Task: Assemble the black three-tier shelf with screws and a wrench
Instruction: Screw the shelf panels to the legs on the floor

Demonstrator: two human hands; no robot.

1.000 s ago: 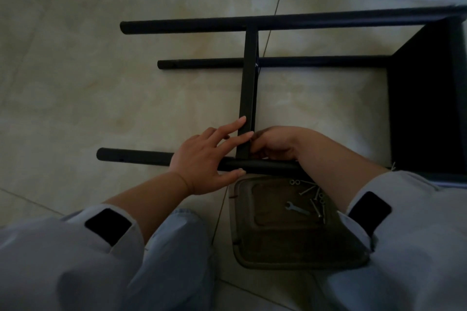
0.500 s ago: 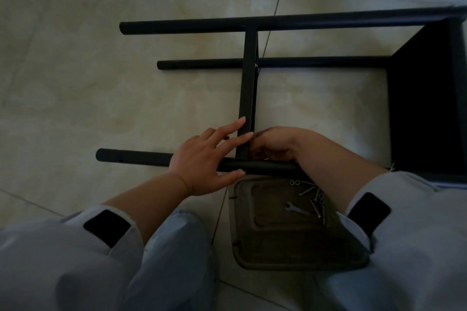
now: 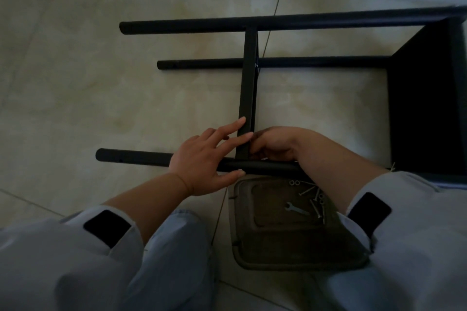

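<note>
The black shelf frame lies on its side on the tiled floor, with a far pole (image 3: 303, 21), a second pole (image 3: 316, 62) and a near pole (image 3: 131, 156). A thin middle panel (image 3: 249, 78) runs between the far and near poles. My left hand (image 3: 202, 159) rests over the near pole, its straight fingers touching the panel's edge. My right hand (image 3: 275, 144) is curled at the joint of the panel and near pole, and its fingertips are hidden. A small wrench (image 3: 295, 209), screws (image 3: 316, 207) and washers (image 3: 294, 182) lie in a tray.
The brown tray (image 3: 242, 247) sits on the floor just below the near pole, between my knees. A dark end panel (image 3: 424, 108) closes the frame at the right. A wall's base runs along the top of the view.
</note>
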